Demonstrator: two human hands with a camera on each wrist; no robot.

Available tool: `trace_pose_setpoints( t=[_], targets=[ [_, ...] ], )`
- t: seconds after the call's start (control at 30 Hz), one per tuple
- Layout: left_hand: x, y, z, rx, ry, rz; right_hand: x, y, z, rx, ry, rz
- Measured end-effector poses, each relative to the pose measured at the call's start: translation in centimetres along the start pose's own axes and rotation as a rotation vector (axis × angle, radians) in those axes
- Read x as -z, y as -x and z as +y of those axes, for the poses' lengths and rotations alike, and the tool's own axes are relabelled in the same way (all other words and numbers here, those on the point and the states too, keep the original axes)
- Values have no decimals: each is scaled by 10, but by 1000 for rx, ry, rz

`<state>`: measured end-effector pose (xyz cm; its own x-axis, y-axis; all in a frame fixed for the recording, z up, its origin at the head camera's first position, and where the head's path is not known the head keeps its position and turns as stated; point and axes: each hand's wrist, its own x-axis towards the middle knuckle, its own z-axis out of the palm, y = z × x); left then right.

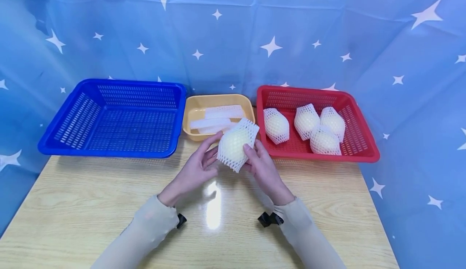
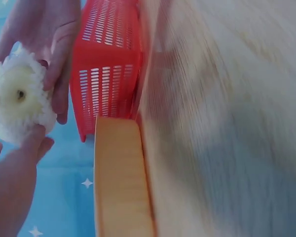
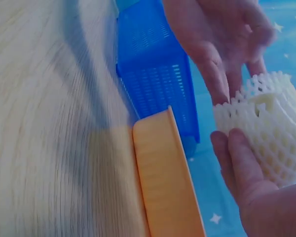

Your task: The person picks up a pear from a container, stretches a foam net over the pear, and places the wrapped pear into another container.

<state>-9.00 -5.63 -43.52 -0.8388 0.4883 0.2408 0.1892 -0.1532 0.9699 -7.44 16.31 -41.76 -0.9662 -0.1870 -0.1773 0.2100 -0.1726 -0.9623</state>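
Note:
Above the table, in front of the yellow tray, a round pale yellow fruit in a white foam net is held up between both hands. My right hand grips it from the right, with the thumb on its near side and fingers behind. Fingers of my left hand reach its left side, while the left thumb stands apart from it. In the left wrist view the fruit's dark-centred end shows inside the net's frilled edge. The right wrist view shows the net's open end close to the left fingers.
A blue basket stands at the back left. The small yellow tray in the middle holds several flat white foam nets. At the back right, a red basket holds several net-wrapped fruits. A star-printed blue cloth hangs behind.

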Motion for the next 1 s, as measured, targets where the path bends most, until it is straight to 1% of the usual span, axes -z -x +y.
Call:
trace_pose_setpoints(
  t=[0.07,0.13,0.2,0.23,0.33,0.4,0.57,0.73,0.87,1.0],
  targets=[
    [-1,-1,-3,-75,-153,30,-1,-1,-1,-4,-19,3],
    [-2,-2,-5,-153,-292,88,-2,-1,-2,-10,-36,8],
    [-2,-2,-7,-235,-411,148,-2,-1,-2,-14,-45,11],
    [-3,-2,-8,-268,-455,173,-2,-1,-3,-15,-48,11],
    [-4,-2,-8,-348,-545,238,-2,-1,-2,-15,-54,8],
    [-4,-3,-9,-386,-566,272,-1,-1,-2,-12,-57,1],
    [-7,-4,-10,-442,-540,338,-3,1,-2,12,-51,-31],
    [-9,-5,-10,-484,-538,366,-3,1,0,19,-30,-31],
    [-10,-5,-10,-525,-540,358,-4,0,2,26,-42,8],
    [-9,-4,-9,-585,-562,289,-5,-1,3,46,-96,63]
  ],
)
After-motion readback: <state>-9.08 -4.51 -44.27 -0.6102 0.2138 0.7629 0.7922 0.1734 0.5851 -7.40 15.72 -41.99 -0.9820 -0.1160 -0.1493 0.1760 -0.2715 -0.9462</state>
